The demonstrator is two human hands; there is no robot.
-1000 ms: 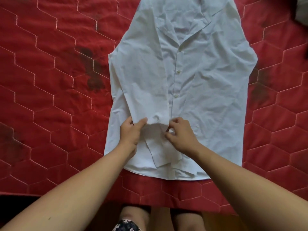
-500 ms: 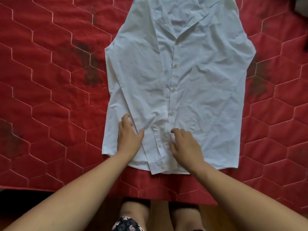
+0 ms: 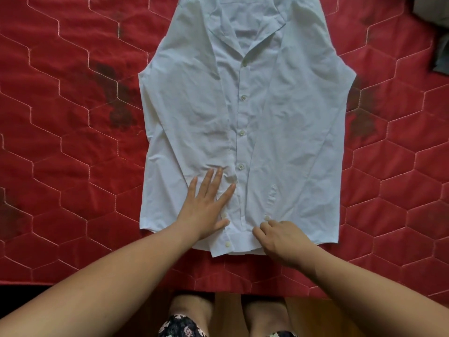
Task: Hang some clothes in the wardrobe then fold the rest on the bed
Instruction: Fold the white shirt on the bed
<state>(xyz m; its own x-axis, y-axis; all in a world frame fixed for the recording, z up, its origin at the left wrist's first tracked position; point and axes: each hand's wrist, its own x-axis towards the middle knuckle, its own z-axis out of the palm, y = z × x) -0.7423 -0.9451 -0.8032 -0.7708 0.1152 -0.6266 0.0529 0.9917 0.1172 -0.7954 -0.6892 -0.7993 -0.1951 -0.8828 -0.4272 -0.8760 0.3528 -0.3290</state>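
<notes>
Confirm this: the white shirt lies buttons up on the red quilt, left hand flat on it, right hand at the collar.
Wrong: the head view shows the right hand at the hem of the white shirt, not the collar. The left hand, buttons and red quilt are as stated.

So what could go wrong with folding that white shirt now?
1. The white shirt is crinkly around the left hand, which lies flat on it; folding now might press those creases in.
2. The cuff by the right hand sits at the hem, close to the edge of the red bed cover, so a tug could drag it off.
3. The tucked-in sleeves might slip out when the bottom is lifted.
</notes>
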